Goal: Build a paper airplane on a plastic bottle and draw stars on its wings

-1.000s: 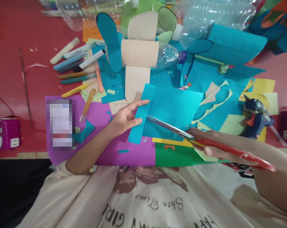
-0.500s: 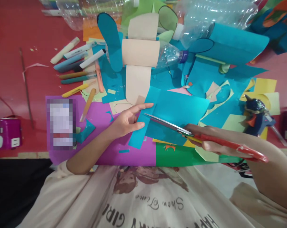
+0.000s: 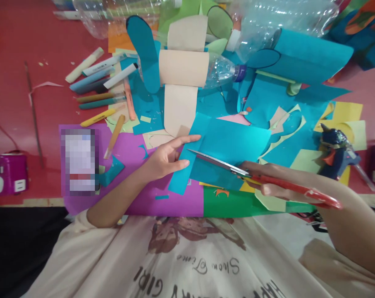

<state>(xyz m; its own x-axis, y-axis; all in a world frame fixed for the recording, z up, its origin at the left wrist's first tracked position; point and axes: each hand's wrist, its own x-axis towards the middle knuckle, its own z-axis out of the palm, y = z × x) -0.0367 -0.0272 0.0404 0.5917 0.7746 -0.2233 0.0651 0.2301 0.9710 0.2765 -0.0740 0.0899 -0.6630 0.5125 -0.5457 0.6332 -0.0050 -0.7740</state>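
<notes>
My left hand [image 3: 167, 159] grips the left side of a blue paper sheet [image 3: 233, 138], index finger and thumb lying on its top face. Its other fingers are curled and partly hidden. The sheet has a fold or strip along its left side. In my right hand [image 3: 268, 178] is a pair of scissors [image 3: 299, 190] with red handles. Their blades, nearly together, lie across the blue sheet and point toward my left hand. Beyond the sheet lies a clear plastic bottle [image 3: 221, 70] with a purple cap, wrapped in a beige paper band [image 3: 183, 68].
Several markers [image 3: 94, 89] lie at the left, above a blurred-out phone [image 3: 80, 161] on a purple sheet [image 3: 175, 207]. A glue gun [image 3: 336, 149] is at the right. Paper scraps [image 3: 286, 120] and a blue paper roll [image 3: 314, 56] lie around; large clear bottles [image 3: 283, 25] stand behind.
My right hand and the scissors have shifted very slightly left, and the sheet's right edge has moved a little with them. My left hand stays in place.
</notes>
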